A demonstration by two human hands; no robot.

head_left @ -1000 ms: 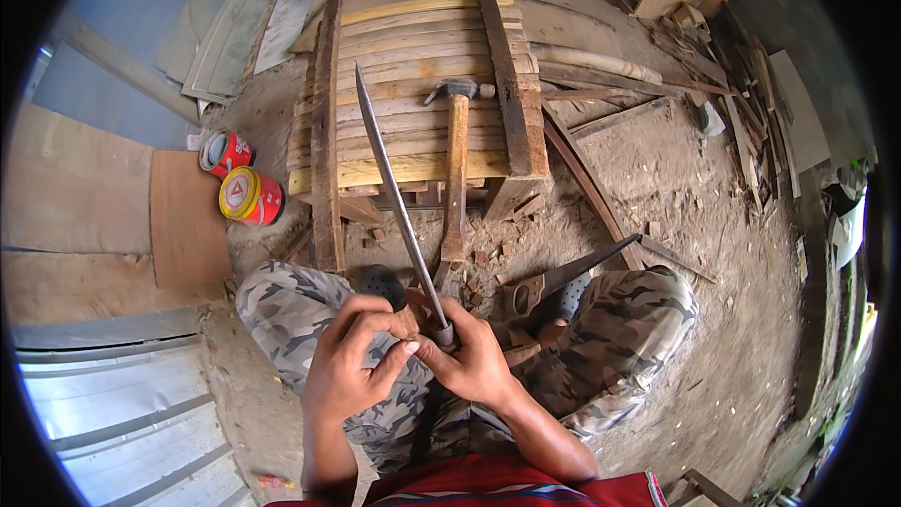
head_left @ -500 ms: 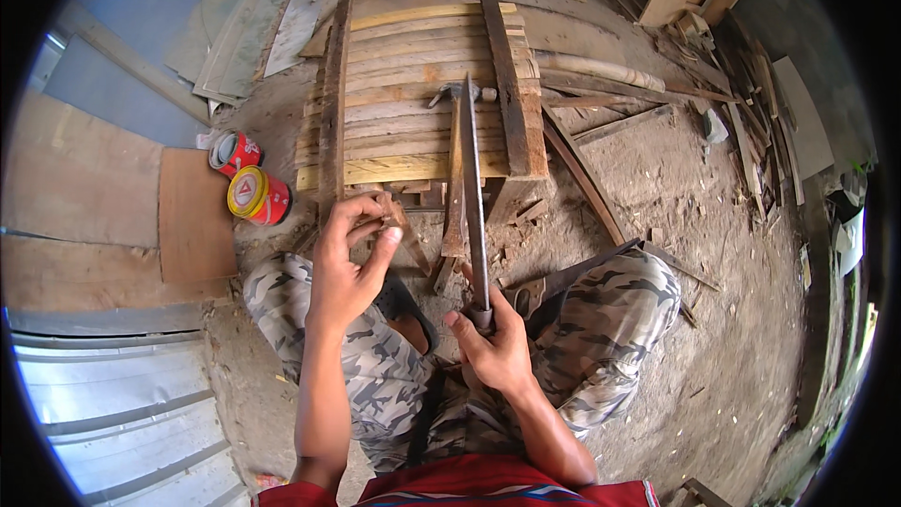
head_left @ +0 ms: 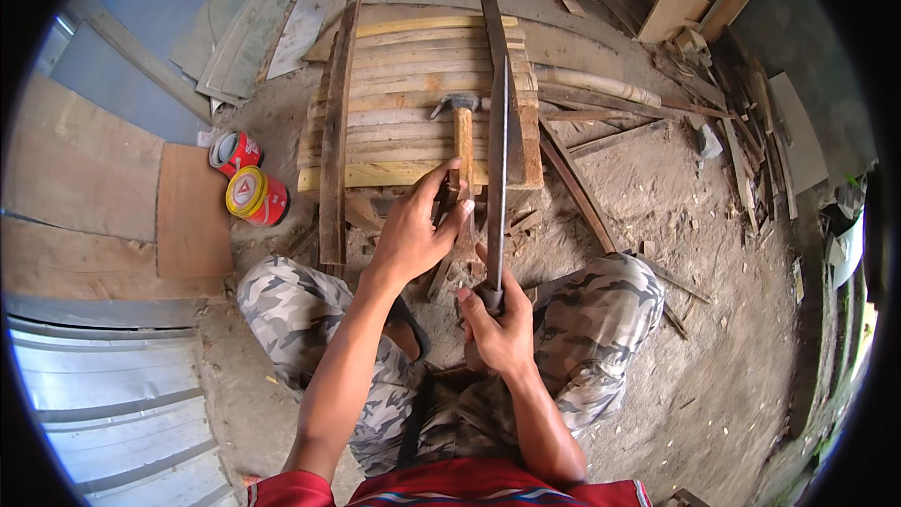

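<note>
My right hand (head_left: pixel 497 324) is closed round the handle of a machete (head_left: pixel 497 197), whose long blade points away from me, seen nearly edge-on. Between the thumb and fingers of my left hand (head_left: pixel 413 235) is a small wood piece (head_left: pixel 452 190), partly hidden by the fingers and held left of the blade. Beyond it, a claw hammer (head_left: pixel 464 136) with a wooden handle rests against a low slatted wooden bench (head_left: pixel 413 83), its head on the slats. My left hand covers part of the view toward the handle's lower end.
Two dark wooden strips (head_left: pixel 336 131) (head_left: pixel 495 28) lie across the slats. Two red paint cans (head_left: pixel 272 207) (head_left: pixel 225 145) stand on the left, near plywood sheets (head_left: pixel 84 188). Loose boards (head_left: pixel 582 178) and scrap wood lie on the right. My camouflage-clad knees (head_left: pixel 601 329) flank my hands.
My left hand has moved right and slightly forward with the wood piece, closer to the blade. The machete has shifted a little to the right.
</note>
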